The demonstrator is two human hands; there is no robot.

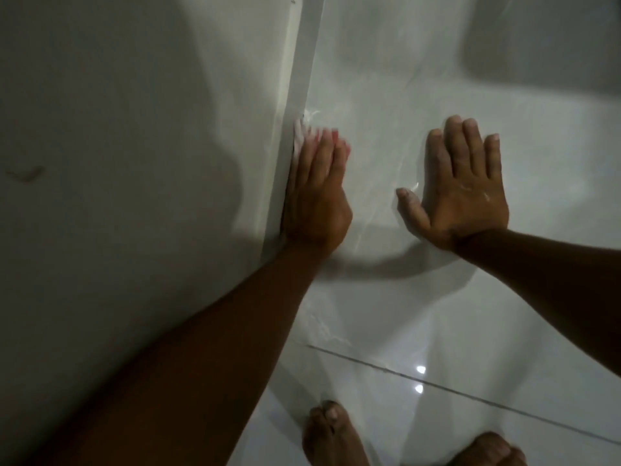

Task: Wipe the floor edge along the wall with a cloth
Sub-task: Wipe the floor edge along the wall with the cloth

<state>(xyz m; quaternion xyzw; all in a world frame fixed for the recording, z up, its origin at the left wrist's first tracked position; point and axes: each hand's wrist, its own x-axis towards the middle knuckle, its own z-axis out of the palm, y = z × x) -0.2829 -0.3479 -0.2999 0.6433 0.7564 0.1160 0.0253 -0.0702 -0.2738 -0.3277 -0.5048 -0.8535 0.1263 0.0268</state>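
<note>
My left hand lies flat on the glossy white floor tile, pressed against the pale skirting at the foot of the wall. A white and pink cloth sticks out from under its fingertips, blurred, right at the floor edge. My right hand rests flat on the tile to the right with its fingers spread, holding nothing. Most of the cloth is hidden beneath my left hand.
The grey wall fills the left half of the view. Shiny white tiles stretch ahead, with a dark grout line crossing near me. My bare feet stand at the bottom edge.
</note>
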